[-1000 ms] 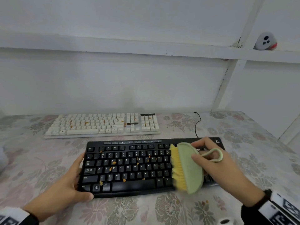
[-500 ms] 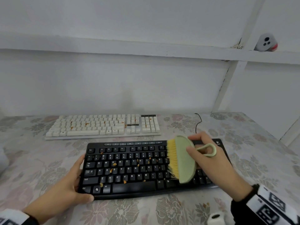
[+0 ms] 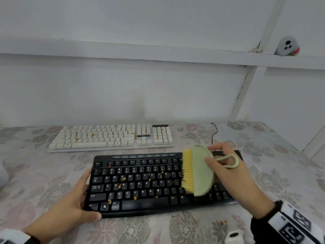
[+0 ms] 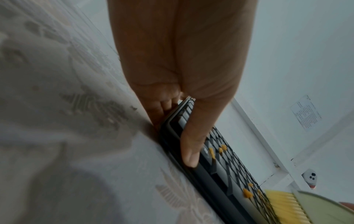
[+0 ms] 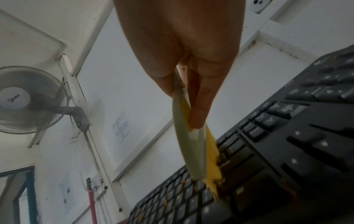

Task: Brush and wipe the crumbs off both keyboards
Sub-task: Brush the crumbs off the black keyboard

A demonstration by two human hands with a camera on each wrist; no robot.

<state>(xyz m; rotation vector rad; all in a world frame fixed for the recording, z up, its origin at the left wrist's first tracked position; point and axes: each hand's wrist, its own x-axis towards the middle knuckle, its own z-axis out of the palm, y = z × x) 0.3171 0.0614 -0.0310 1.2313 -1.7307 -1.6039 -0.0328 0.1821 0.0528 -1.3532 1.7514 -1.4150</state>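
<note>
A black keyboard [image 3: 140,184] lies near me on the floral cloth, with orange crumbs [image 3: 124,179] scattered over its left and middle keys. My right hand [image 3: 228,175] grips a pale green brush [image 3: 202,171] whose yellow bristles [image 3: 187,169] touch the keys right of centre. In the right wrist view the brush [image 5: 189,145] is pinched between thumb and fingers above the black keyboard [image 5: 287,144]. My left hand [image 3: 73,205] grips the keyboard's left end, thumb on its front corner, as the left wrist view shows on the black keyboard [image 4: 216,163]. Behind lies a white keyboard [image 3: 112,136] with crumbs.
A black cable [image 3: 214,132] runs from the back of the table. A small white object [image 3: 233,236] sits at the table's near edge by my right wrist. A white wall with a ledge stands close behind, a small round device [image 3: 287,46] resting on the ledge.
My right hand has carried the brush away from the front edge toward the upper rows and slightly left across the black keyboard. The left hand has stayed at the keyboard's left end.
</note>
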